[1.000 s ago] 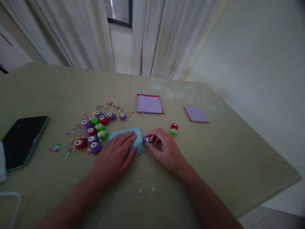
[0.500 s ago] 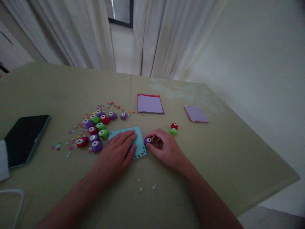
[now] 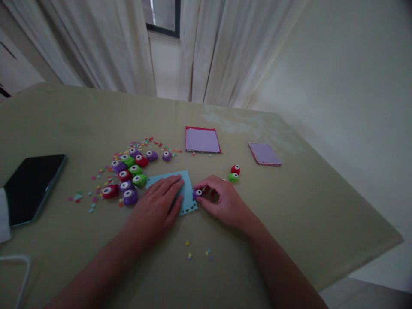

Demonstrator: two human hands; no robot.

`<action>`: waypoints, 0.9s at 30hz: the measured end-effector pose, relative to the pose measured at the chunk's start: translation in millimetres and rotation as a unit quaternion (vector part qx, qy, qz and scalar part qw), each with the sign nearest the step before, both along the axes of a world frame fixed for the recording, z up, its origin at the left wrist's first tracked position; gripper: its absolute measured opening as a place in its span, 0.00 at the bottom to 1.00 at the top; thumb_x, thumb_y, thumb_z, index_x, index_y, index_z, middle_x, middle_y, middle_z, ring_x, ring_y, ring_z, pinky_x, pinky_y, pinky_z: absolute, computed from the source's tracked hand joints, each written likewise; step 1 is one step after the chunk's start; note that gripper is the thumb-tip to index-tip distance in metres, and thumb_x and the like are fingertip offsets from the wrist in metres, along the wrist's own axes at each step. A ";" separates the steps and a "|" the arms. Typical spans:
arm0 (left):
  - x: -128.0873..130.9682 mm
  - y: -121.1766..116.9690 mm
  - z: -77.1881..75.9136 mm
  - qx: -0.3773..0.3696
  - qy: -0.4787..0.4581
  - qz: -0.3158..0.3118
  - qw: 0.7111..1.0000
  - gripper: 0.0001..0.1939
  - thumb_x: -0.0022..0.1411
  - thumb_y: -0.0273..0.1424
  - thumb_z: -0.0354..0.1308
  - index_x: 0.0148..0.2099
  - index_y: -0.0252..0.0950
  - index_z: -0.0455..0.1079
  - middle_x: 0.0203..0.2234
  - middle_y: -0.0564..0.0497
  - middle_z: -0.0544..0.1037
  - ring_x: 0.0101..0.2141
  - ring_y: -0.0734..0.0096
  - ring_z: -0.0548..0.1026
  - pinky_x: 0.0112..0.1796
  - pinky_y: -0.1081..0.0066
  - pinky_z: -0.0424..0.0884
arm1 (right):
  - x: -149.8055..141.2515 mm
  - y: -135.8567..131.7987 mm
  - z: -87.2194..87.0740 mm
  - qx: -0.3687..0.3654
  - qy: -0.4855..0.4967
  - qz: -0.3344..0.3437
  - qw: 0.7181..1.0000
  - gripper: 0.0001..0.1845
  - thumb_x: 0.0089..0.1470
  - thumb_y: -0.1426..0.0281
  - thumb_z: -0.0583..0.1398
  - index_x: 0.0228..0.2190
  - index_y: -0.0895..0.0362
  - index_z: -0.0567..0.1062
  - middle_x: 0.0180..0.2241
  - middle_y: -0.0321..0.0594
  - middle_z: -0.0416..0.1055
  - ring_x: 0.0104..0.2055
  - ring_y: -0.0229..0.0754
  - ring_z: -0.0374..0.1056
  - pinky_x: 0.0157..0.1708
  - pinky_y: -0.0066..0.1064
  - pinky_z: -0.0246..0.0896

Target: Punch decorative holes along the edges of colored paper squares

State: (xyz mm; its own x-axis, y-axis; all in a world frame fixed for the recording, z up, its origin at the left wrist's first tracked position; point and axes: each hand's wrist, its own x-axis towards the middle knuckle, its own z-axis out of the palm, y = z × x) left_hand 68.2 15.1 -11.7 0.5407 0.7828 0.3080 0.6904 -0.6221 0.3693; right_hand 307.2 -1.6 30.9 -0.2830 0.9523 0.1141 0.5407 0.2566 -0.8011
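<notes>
My left hand lies flat on a light blue sheet of paper, its fingers stretched out. A row of small dark punched shapes, hearts among them, runs along the sheet's near edge. At the right edge of the sheet, the thumb and fingers of my right hand are closed around a small purple craft punch with a white round top. Whether the paper sits inside its slot I cannot tell. Just beyond this hand stand a red punch and a green punch.
Several purple, red and green punches cluster left of the sheet amid scattered paper confetti. Purple paper on a red sheet lies farther back, with another purple piece to the right. A dark tablet is at the left.
My right hand has brought the purple punch slightly nearer to me along the sheet's right edge. My left hand stays flat on the paper.
</notes>
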 end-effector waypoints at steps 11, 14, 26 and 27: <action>-2.0 -0.9 -2.2 0.010 0.026 -0.015 1.000 0.25 0.78 0.41 0.48 0.70 0.37 0.67 0.69 0.42 0.70 0.66 0.50 0.70 0.68 0.46 0.63 | -2.1 4.5 -4.2 0.023 0.017 0.034 0.999 0.13 0.66 0.73 0.66 0.51 0.53 0.83 0.49 0.44 0.82 0.52 0.45 0.76 0.57 0.38 0.68; -2.1 -0.7 -2.4 0.012 0.029 -0.014 0.999 0.25 0.78 0.41 0.49 0.70 0.37 0.67 0.70 0.42 0.70 0.67 0.50 0.70 0.67 0.46 0.64 | -1.1 5.2 -5.0 0.027 0.020 0.038 0.999 0.13 0.66 0.74 0.66 0.51 0.54 0.83 0.48 0.44 0.82 0.51 0.45 0.76 0.56 0.37 0.68; -2.3 -1.7 0.7 0.042 0.055 -0.018 0.997 0.26 0.77 0.43 0.52 0.70 0.36 0.67 0.69 0.40 0.70 0.66 0.47 0.71 0.65 0.45 0.68 | -2.6 5.1 -7.4 0.022 0.038 0.013 0.999 0.12 0.65 0.72 0.67 0.49 0.54 0.84 0.45 0.43 0.81 0.46 0.44 0.76 0.50 0.35 0.70; -2.6 -2.0 0.8 0.044 0.055 -0.018 0.997 0.27 0.77 0.43 0.52 0.70 0.36 0.67 0.69 0.40 0.70 0.65 0.47 0.71 0.65 0.45 0.68 | -2.5 5.2 -7.4 0.022 0.039 0.011 0.999 0.12 0.65 0.72 0.67 0.49 0.54 0.84 0.45 0.43 0.81 0.46 0.44 0.76 0.50 0.35 0.71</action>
